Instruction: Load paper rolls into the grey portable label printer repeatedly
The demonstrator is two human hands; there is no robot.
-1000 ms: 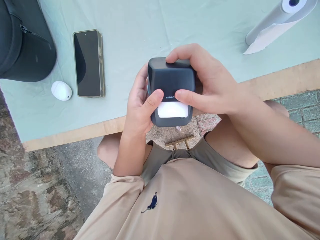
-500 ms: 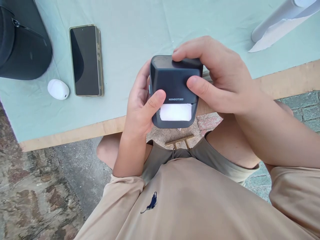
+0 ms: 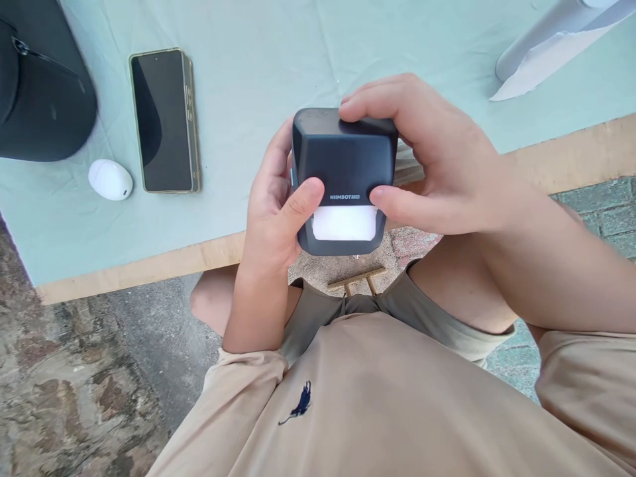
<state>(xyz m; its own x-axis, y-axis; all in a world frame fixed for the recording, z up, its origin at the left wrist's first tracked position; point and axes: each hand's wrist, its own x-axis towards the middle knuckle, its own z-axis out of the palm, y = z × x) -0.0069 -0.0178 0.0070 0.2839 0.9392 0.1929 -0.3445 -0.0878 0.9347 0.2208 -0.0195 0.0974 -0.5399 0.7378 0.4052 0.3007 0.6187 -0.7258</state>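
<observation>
One black device (image 3: 348,165), boxy, held up over the near edge of a cloth-covered counter (image 3: 144,266), a little toward one o'clock from the middle of the view. Marked NIIMBOT low on the front face, with a white strip (image 3: 344,223) at the six o'clock side.

Left hand (image 3: 268,212) gripping at nine o'clock: thumb laid on the front face, fingers bent around the side and partly hidden. Right hand (image 3: 447,165) at three o'clock, also closed on the device: thumb tip toward the four o'clock corner, one finger curled over the twelve o'clock edge. Cannot tell the exact position of the remaining right fingers.

Judged by look: a rigid shell, probably plastic, not very heavy, manageable between two hands. Smooth, rounded sides, so possibly slippery under dry fingers. Best held as gripped here, by the firm flanks at nine and three o'clock, with thumbs off the white strip, probably thin and easily creased. Likely to suffer from a drop onto the hard ground (image 3: 163,331) below the counter edge.

On the counter, taking the device as the centre of the dial: phone (image 3: 163,122) between nine and ten o'clock, egg-shaped white object (image 3: 110,179) at nine, black bag (image 3: 47,99) farther out between nine and ten, white roll (image 3: 539,38) at two.
</observation>
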